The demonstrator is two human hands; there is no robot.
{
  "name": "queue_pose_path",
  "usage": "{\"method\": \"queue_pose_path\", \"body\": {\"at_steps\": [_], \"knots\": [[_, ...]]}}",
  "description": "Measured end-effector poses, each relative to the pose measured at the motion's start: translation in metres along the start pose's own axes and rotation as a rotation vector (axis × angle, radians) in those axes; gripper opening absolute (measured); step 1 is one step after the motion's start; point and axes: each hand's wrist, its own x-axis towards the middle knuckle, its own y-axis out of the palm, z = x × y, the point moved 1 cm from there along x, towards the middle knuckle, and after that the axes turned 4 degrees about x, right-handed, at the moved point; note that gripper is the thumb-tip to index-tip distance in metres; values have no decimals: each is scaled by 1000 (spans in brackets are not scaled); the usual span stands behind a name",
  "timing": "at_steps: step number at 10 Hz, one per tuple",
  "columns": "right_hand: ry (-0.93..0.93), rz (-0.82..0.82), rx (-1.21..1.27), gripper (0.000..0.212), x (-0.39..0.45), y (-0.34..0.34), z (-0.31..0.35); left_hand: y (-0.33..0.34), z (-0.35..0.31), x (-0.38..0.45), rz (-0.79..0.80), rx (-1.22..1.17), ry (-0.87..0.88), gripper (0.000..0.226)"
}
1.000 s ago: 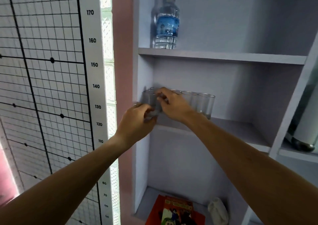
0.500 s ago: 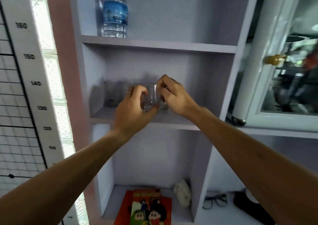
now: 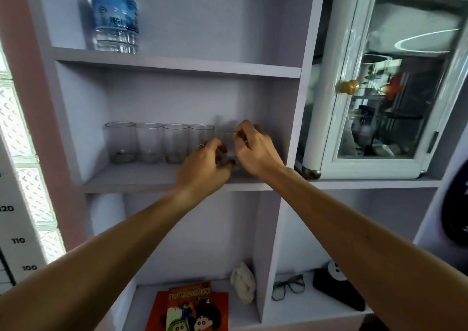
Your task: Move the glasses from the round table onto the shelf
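Several clear drinking glasses [image 3: 148,142] stand in a row on the middle shelf [image 3: 131,178] of a pale lilac shelving unit. At the right end of the row one more glass [image 3: 226,143] sits on the shelf between both hands. My left hand [image 3: 206,163] wraps its lower left side, a ring on one finger. My right hand [image 3: 254,148] pinches its rim and right side. Most of that glass is hidden by the fingers. The round table is out of view.
A water bottle [image 3: 112,14] stands on the shelf above. Below lie an orange comic book [image 3: 188,308], a crumpled cloth [image 3: 243,281], spectacles [image 3: 287,286] and a black object [image 3: 338,290]. A white glass-door cabinet [image 3: 379,77] with a brass knob sits to the right.
The view has swung right, away from the height chart. Both hands have carried one glass rightward along the shelf from the left end to the right end of the row.
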Motion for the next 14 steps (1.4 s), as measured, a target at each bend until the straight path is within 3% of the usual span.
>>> {"method": "queue_pose_path", "body": {"at_steps": [4, 5, 7, 8, 9, 10, 13, 14], "knots": [[95, -103, 95, 16, 11, 9, -8, 0, -3, -1, 62, 57, 5, 51], [95, -110, 96, 16, 13, 12, -9, -3, -2, -3, 68, 55, 19, 46], [132, -112, 90, 24, 11, 16, -7, -27, 28, -10, -102, 108, 76, 35], [-11, -134, -100, 44, 3, 28, 5, -47, 59, -14, -277, 375, 108, 46], [-57, -30, -237, 58, -2, 44, 16, -57, 73, -14, -246, 489, 39, 62], [-36, 58, -360, 66, -4, 62, 25, -62, 80, -11, -83, 542, -52, 76], [20, 123, -403, 69, -2, 57, 38, -65, 80, -8, -2, 506, -41, 82], [53, 134, -366, 73, -11, 49, 43, -68, 84, -17, -21, 527, 38, 77]]}}
